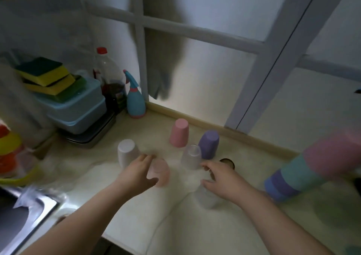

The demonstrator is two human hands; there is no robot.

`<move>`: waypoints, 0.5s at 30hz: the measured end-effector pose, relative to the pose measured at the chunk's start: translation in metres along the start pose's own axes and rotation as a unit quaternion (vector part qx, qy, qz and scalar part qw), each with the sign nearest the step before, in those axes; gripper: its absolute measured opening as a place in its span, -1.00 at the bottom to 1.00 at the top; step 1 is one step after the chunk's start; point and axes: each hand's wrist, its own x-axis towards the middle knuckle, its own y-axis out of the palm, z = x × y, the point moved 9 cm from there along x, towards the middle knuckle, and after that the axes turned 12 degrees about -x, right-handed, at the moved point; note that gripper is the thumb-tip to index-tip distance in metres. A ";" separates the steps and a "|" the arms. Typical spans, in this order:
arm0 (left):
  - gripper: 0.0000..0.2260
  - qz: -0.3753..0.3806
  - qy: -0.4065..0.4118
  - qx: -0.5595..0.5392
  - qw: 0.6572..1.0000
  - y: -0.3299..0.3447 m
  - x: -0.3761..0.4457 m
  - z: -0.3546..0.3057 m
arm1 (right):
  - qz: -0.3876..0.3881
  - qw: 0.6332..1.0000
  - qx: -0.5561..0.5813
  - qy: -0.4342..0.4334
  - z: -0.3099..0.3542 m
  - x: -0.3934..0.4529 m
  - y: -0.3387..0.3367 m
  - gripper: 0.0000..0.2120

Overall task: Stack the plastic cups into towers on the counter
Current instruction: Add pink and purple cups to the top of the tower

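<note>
Several plastic cups stand upside down on the pale counter: a white cup, a pink cup, a purple cup and a clear cup. My left hand curls around a pale pink cup, fingers touching its side. My right hand is cupped over a clear cup below it. At the right a nested stack of pink, teal and purple cups leans over, blurred.
A steel sink lies at the lower left. Blue boxes topped with sponges, a bottle and a blue spray bottle crowd the back left corner. A frosted window runs behind the counter.
</note>
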 end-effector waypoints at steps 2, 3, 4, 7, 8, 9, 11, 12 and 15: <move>-0.35 0.017 -0.009 -0.008 1.000 0.011 0.013 0.004 | -0.010 1.000 0.006 0.000 -0.004 0.002 -0.001 -0.59; -0.35 0.022 -0.011 -0.014 1.000 0.016 0.019 0.005 | -0.015 1.000 0.008 -0.001 -0.006 0.003 -0.002 -0.60; -0.36 0.026 -0.012 -0.020 0.999 0.020 0.025 0.005 | -0.017 1.000 0.008 0.002 -0.009 0.004 -0.003 -0.59; -0.41 0.013 0.007 -0.029 0.999 0.020 0.038 -0.002 | -0.020 1.000 0.010 0.019 -0.022 0.009 -0.007 -0.56; -0.42 -0.002 0.021 -0.030 0.999 0.015 0.040 -0.006 | -0.017 1.000 0.006 0.024 -0.025 0.013 -0.009 -0.56; -0.43 -0.020 0.036 -0.028 0.999 0.007 0.041 -0.009 | -0.016 1.000 -0.001 0.027 -0.028 0.017 -0.012 -0.55; -0.45 -0.054 0.046 -0.024 0.997 -0.014 0.043 -0.012 | -0.018 0.999 -0.007 0.038 -0.031 0.027 -0.021 -0.53; -0.45 -0.067 0.042 -0.022 0.997 -0.026 0.043 -0.010 | -0.025 0.999 -0.010 0.043 -0.032 0.033 -0.027 -0.52; -0.47 -0.099 0.015 -0.021 0.995 -0.060 0.042 0.004 | -0.060 0.996 -0.043 0.056 -0.040 0.062 -0.047 -0.48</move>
